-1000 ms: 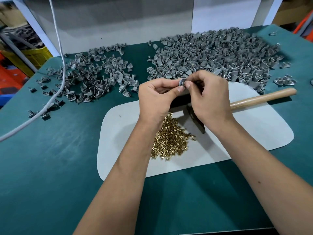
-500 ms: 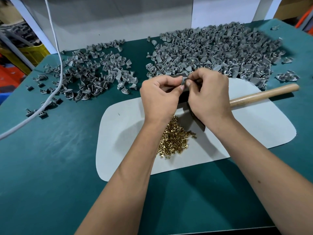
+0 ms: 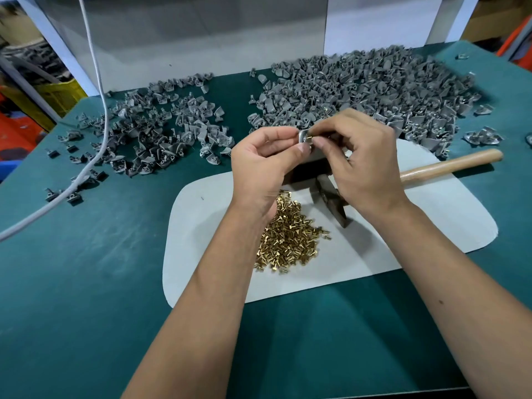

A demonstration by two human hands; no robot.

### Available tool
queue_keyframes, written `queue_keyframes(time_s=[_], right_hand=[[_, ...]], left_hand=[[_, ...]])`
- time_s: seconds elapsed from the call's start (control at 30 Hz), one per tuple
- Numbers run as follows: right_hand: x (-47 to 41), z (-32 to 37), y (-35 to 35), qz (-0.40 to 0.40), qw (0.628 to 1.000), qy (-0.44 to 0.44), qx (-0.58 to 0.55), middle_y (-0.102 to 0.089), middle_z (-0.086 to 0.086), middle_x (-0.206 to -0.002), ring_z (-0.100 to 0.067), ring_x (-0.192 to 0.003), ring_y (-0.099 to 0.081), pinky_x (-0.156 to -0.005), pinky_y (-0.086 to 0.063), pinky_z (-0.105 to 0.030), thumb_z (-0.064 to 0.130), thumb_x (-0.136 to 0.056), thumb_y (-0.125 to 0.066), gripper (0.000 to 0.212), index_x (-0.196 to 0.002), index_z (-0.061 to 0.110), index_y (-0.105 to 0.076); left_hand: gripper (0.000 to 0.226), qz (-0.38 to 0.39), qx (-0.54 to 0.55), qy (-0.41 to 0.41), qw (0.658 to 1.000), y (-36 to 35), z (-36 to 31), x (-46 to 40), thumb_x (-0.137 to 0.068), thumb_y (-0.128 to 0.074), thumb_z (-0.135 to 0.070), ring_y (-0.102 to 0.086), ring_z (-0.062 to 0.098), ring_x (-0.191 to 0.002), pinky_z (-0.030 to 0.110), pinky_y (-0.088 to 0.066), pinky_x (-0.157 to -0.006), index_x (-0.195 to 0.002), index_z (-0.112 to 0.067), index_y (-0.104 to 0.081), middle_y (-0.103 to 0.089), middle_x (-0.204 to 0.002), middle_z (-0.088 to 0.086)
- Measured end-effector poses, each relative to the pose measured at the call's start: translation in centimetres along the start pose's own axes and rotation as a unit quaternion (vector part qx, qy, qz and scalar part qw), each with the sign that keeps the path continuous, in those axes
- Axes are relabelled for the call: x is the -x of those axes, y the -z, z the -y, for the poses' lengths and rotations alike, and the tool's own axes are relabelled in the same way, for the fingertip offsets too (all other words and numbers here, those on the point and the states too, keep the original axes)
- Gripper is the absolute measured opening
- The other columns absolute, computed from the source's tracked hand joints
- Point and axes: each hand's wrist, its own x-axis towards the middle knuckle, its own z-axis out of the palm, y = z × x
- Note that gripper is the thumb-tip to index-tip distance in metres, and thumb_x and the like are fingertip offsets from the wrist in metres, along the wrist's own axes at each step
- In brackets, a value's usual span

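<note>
My left hand pinches a small grey plastic part between thumb and forefinger, above the white mat. My right hand pinches a small brass insert whose tip sits against that part. Below the hands lies a heap of brass inserts on the mat. A hammer lies across the mat, its wooden handle running right and its dark head partly hidden under my right hand.
A big pile of grey parts covers the far right of the green table. A smaller, looser pile lies at the far left. A white cable crosses the left side. A white panel stands behind.
Both hands stay together at the same spot. The brass insert now shows between my right fingertips at the grey part. The camera view has shifted slightly.
</note>
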Motion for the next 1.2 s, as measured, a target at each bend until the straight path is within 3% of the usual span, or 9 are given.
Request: queue_keyframes(time_s=[0.23, 0.37, 0.5, 0.73, 0.83, 1.2], right_hand=[[0.0, -0.5, 0.1, 0.01, 0.999, 0.04, 0.015, -0.067, -0.006, -0.093, -0.015, -0.088, -0.06, -0.08, -0.048, -0.024, 0.002, -0.091, -0.07, 0.006, -0.096, 0.002, -0.074], [0.0, -0.2, 0.1, 0.011, 1.0, 0.012, 0.006, -0.06, 0.0, -0.091, -0.01, -0.084, -0.054, -0.077, -0.039, -0.013, 0.0, -0.091, -0.066, 0.005, -0.094, 0.001, -0.071], [0.0, 0.0, 0.0, 0.011, 1.0, -0.02, -0.01, -0.061, 0.001, -0.09, -0.009, -0.082, -0.054, -0.075, -0.038, -0.01, 0.004, -0.092, -0.066, 0.005, -0.093, 0.001, -0.07], [0.0, 0.2, 0.0, 0.005, 0.999, -0.039, -0.029, -0.067, -0.002, -0.089, -0.014, -0.083, -0.061, -0.075, -0.046, -0.019, 0.008, -0.092, -0.067, 0.007, -0.094, 0.004, -0.073], [0.0, 0.1, 0.0, 0.004, 0.998, -0.047, -0.031, -0.069, -0.001, -0.089, -0.015, -0.083, -0.063, -0.075, -0.05, -0.023, 0.01, -0.091, -0.068, 0.008, -0.094, 0.005, -0.073], [-0.3, 0.3, 0.5, 0.045, 0.995, -0.078, -0.042, -0.068, 0.005, -0.078, -0.005, -0.072, -0.061, -0.07, -0.044, -0.013, 0.007, -0.086, -0.069, 0.006, -0.085, 0.01, -0.074]], left_hand=[[0.026, 0.081, 0.049, 0.059, 0.994, 1.0, -0.4, -0.4, -0.082, -0.07, 0.013, -0.075, 0.027, -0.086, 0.029, -0.062, -0.08, -0.106, 0.002, -0.073, -0.076, -0.095, 0.018], [0.032, 0.117, 0.053, 0.042, 0.991, 1.4, -0.5, -0.6, -0.083, -0.072, 0.008, -0.074, 0.027, -0.098, 0.032, -0.061, -0.088, -0.115, 0.001, -0.071, -0.075, -0.104, 0.02], [0.039, 0.12, 0.014, -0.022, 0.992, 1.3, -0.2, -0.6, -0.075, -0.079, 0.009, -0.071, 0.035, -0.102, 0.054, -0.056, -0.099, -0.113, 0.006, -0.072, -0.075, -0.107, 0.023], [0.021, 0.114, 0.035, -0.006, 0.993, 1.3, 0.0, -0.7, -0.087, -0.072, 0.005, -0.076, 0.027, -0.087, 0.03, -0.063, -0.081, -0.108, 0.003, -0.074, -0.077, -0.099, 0.019], [0.027, 0.129, 0.063, 0.017, 0.99, 1.4, -0.1, -0.7, -0.083, -0.073, 0.003, -0.077, 0.027, -0.086, 0.029, -0.063, -0.081, -0.11, 0.003, -0.073, -0.077, -0.099, 0.019], [0.034, 0.14, 0.045, 0.005, 0.989, 1.7, 0.3, -0.8, -0.07, -0.077, 0.001, -0.077, 0.025, -0.079, 0.029, -0.064, -0.077, -0.103, 0.004, -0.074, -0.078, -0.089, 0.018]])
